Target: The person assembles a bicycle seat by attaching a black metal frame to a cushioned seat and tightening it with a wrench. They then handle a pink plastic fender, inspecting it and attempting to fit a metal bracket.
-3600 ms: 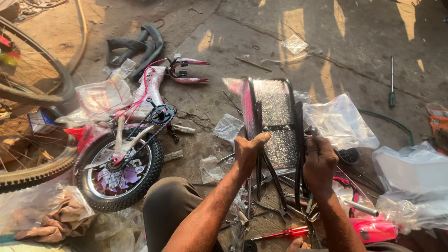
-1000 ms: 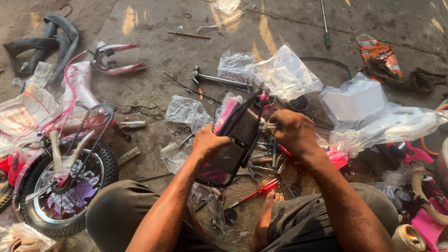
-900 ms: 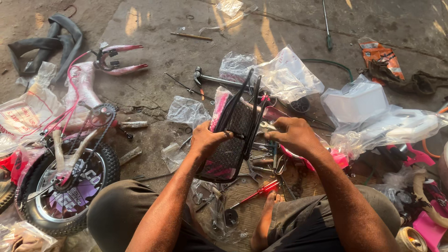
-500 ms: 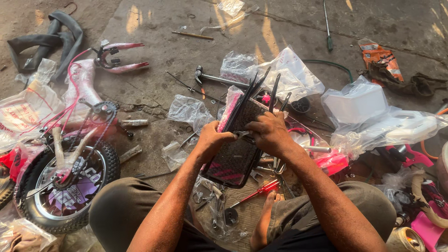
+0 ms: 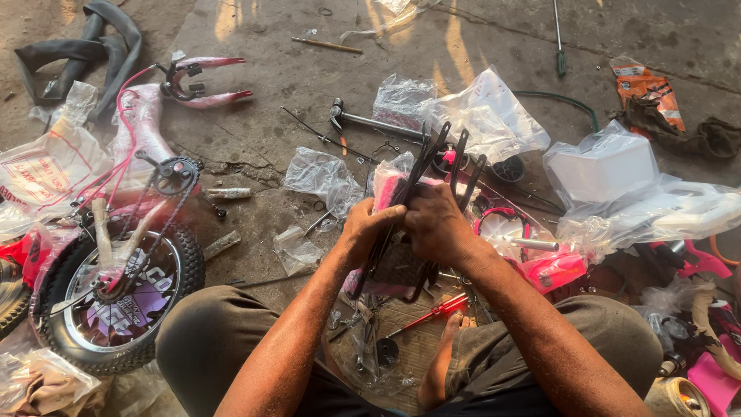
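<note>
Both my hands grip a black wire rack with a pink panel (image 5: 401, 193), held tilted on edge in front of my knees. My left hand (image 5: 369, 225) clasps its left side. My right hand (image 5: 437, 222) wraps over the black bars at the middle, and the bars' ends stick up past my fingers. Below the rack a red-handled screwdriver (image 5: 426, 315) lies on a wooden board between my legs.
A pink child's bicycle frame with a black-tyred wheel (image 5: 116, 293) lies at the left. A pink fork (image 5: 202, 77) and black inner tube (image 5: 93, 46) sit beyond it. Plastic bags (image 5: 486, 116), a hammer (image 5: 370, 123), pink parts (image 5: 552, 270) and a white box (image 5: 602, 166) litter the concrete floor.
The rack has been turned from flat and facing me to tilted on edge. My right hand slid from its right side onto the middle bars, close to my left hand.
</note>
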